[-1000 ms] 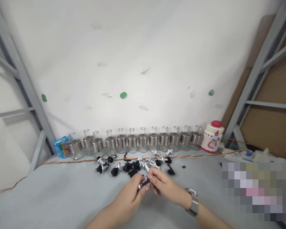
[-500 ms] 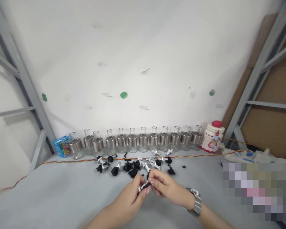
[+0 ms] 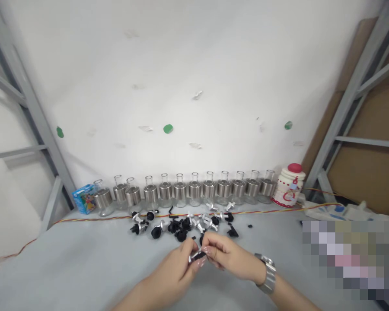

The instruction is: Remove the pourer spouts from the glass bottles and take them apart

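Low over the front of the table, my left hand (image 3: 175,270) is closed around a small black-and-silver bottle pourer (image 3: 198,255), pinched between thumb and fingers. My right hand (image 3: 230,258), with a metal watch (image 3: 268,273) on its wrist, grips the other end of the same piece, fingertips pressed together. Much of the pourer is covered by the fingers. Just beyond the hands lies a loose cluster of similar pourers, black plugs (image 3: 156,232) with silver tops (image 3: 210,223). A black lever-like piece (image 3: 232,232) rests to their right.
Several glass bottles (image 3: 195,190) with metal sleeves stand in a row along the wall. A blue box (image 3: 84,199) is at their left end and a cream jar (image 3: 288,188) with a red lid at their right. A twisted wire (image 3: 106,219) crosses the table behind the pourers.
Both hands stay in nearly the same place, still on the pourer. The pourer has turned slightly between the fingers, and the right wrist has shifted a little to the right.
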Available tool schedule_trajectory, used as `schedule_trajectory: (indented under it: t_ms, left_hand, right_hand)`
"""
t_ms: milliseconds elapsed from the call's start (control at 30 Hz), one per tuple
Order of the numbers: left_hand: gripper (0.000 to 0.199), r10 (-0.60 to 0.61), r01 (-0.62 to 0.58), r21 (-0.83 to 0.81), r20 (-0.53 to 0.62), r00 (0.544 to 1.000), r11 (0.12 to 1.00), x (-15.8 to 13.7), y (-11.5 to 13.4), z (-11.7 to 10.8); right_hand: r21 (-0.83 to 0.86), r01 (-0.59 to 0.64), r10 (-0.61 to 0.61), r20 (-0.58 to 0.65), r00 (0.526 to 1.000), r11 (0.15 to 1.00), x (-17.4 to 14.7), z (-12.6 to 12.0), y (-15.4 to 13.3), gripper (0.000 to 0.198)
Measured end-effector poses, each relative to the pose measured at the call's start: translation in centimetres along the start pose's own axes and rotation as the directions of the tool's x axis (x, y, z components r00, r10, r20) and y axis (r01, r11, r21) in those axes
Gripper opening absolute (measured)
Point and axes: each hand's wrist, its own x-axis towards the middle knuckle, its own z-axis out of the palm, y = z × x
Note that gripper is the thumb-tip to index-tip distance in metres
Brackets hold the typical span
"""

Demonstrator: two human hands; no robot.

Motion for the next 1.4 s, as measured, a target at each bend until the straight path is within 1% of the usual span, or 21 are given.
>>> schedule_trajectory:
  t_ms: [333, 533, 700, 800, 933, 1033, 1133, 1233, 1333, 1400]
  left_hand:
    - [0.015, 0.022, -0.025, 0.101, 0.03, 0.999, 0.995, -0.1, 0.5, -0.4]
    - [0.014, 0.036, -0.041, 0.149, 0.035, 0.999, 0.988, -0.2, 0.7, -0.5]
    - [0.017, 0.073, -0.084, 0.233, 0.056, 0.996, 0.969, 0.0, 0.7, -0.5]
    - [0.017, 0.073, -0.082, 0.231, 0.047, 0.996, 0.97, 0.0, 0.5, -0.3]
    - [0.019, 0.06, -0.059, 0.108, -0.011, 0.998, 0.992, 0.0, 0.0, 0.1]
    - [0.023, 0.059, -0.06, -0.029, -0.05, 0.997, 0.998, 0.1, -0.1, 0.3]
    - [0.024, 0.063, -0.075, -0.189, -0.073, 0.995, 0.979, 0.2, 0.0, 0.5]
    - [0.024, 0.014, -0.033, -0.385, -0.052, 0.999, 0.922, 0.2, 0.2, 0.8]
    - [0.026, -0.041, 0.042, -0.584, 0.015, 0.999, 0.811, 0.3, 0.1, 1.2]
    - [0.026, -0.059, 0.076, -0.668, 0.049, 0.997, 0.741, 0.5, 0.0, 1.4]
  right_hand:
    - [-0.073, 0.001, 0.002, 0.035, 0.999, 0.997, -0.1, -0.2, -0.2, 0.029]
    - [-0.099, -0.003, 0.005, 0.024, 1.0, 0.995, -0.2, -0.2, -0.1, 0.027]
    - [-0.107, -0.011, 0.012, 0.002, 1.0, 0.994, -0.1, 0.0, -0.1, 0.028]
    - [-0.097, 0.001, -0.001, -0.001, 1.0, 0.995, 0.0, 0.1, -0.2, 0.029]
    - [-0.056, 0.016, -0.018, -0.035, 0.999, 0.998, 0.1, 0.3, -0.5, 0.028]
    - [-0.087, 0.041, -0.05, -0.112, 0.992, 0.995, 0.0, 0.5, -0.7, 0.024]
    - [-0.123, 0.086, -0.109, -0.192, 0.975, 0.989, -0.1, 0.7, -0.7, 0.021]
    - [-0.122, 0.107, -0.128, -0.178, 0.976, 0.987, 0.1, 0.7, -0.4, 0.024]
    - [-0.128, 0.075, -0.092, -0.134, 0.987, 0.989, 0.3, 0.6, 0.1, 0.025]
    - [-0.171, 0.052, -0.072, -0.114, 0.991, 0.984, 0.4, 0.5, 0.4, 0.032]
